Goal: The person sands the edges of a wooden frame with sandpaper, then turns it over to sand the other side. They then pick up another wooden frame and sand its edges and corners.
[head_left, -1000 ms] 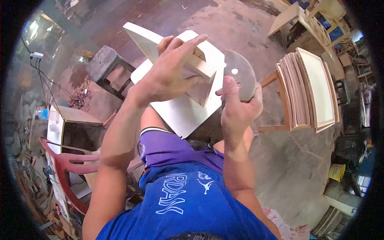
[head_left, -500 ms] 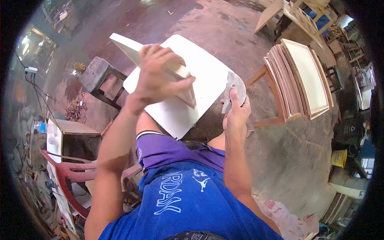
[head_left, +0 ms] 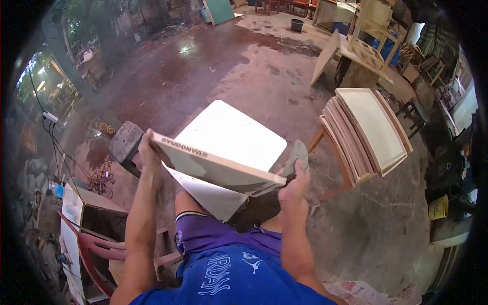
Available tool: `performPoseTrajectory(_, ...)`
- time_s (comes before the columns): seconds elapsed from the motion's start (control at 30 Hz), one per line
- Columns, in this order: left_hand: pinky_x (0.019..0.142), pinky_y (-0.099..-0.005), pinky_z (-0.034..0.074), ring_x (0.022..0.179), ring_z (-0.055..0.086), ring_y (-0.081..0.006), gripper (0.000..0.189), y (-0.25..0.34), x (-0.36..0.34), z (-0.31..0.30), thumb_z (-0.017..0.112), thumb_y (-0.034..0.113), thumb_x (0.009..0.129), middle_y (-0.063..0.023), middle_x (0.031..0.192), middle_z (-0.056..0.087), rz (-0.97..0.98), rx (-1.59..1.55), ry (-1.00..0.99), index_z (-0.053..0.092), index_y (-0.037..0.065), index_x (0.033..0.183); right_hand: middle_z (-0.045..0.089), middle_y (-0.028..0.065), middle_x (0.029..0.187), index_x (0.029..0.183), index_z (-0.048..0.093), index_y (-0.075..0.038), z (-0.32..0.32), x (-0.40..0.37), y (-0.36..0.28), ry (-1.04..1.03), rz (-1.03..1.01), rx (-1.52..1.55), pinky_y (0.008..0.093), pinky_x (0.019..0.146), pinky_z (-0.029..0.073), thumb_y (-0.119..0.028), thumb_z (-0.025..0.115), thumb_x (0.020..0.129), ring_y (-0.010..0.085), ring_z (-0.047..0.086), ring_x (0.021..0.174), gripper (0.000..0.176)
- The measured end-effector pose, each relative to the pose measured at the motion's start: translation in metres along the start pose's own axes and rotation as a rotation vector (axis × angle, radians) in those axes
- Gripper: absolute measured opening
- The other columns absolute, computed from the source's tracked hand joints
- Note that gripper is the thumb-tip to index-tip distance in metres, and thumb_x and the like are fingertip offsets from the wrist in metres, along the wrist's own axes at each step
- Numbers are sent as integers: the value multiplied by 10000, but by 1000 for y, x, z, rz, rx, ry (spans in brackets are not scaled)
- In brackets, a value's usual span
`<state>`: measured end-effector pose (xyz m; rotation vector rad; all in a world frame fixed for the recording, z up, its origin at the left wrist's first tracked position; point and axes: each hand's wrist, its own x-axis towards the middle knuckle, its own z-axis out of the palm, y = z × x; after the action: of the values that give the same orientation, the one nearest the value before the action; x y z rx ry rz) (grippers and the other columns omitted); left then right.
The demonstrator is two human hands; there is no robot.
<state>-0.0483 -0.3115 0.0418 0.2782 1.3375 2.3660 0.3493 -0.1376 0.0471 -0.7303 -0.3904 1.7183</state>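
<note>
A wooden panel (head_left: pixel 213 161) with dark lettering printed along its pale edge is tilted up over a white tabletop (head_left: pixel 231 133). My left hand (head_left: pixel 147 152) is closed on the panel's left end. At the panel's right end is my right hand (head_left: pixel 296 184), closed on a grey piece of sandpaper (head_left: pixel 296 156) that stands up above the fingers. Whether the right fingers also grip the panel is hidden. The white tabletop lies in front of my knees, partly covered by the panel.
To the right, a stack of shallow wooden trays (head_left: pixel 373 129) rests on a wooden stool (head_left: pixel 338 157). A dark grey stool (head_left: pixel 126 140) stands left of the tabletop. By my left arm is a red plastic chair (head_left: pixel 94 246). Wooden furniture (head_left: pixel 363 51) stands at the back right.
My left hand has moved left to the panel's end, and the panel has turned so its lettered edge faces up. My right hand, with the sandpaper, has come to the panel's right end. The view has tipped upward.
</note>
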Motion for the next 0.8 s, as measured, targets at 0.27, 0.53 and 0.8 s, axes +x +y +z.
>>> performPoseTrajectory(0.27, 818, -388, 530, 875, 637, -207, 244, -18, 36, -58, 580, 243, 951, -92, 943, 645, 196, 261, -77, 668, 23, 1005, 636, 95, 838, 1114, 558, -15, 41, -12, 47, -19, -180, -126, 348, 484, 544, -179, 626, 1044, 211, 635, 553, 191)
performPoseTrajectory(0.53, 1109, -522, 421, 1251, 602, -369, 596, 3, -97, 86, 799, 447, 857, -160, 1270, 675, 742, 1357, -979, 663, 95, 1318, 658, 86, 895, 1101, 564, -10, 42, -19, 52, -109, -273, -310, 325, 575, 554, -232, 646, 1050, 177, 650, 648, 242)
performPoseTrajectory(0.8, 757, -465, 559, 856, 734, -336, 388, -55, -158, 176, 805, 439, 798, -124, 918, 746, 450, 1780, -1143, 739, 72, 908, 697, 73, 973, 1144, 631, -2, -10, -16, 13, -52, -147, -249, 272, 629, 562, -183, 685, 1032, 149, 687, 798, 220)
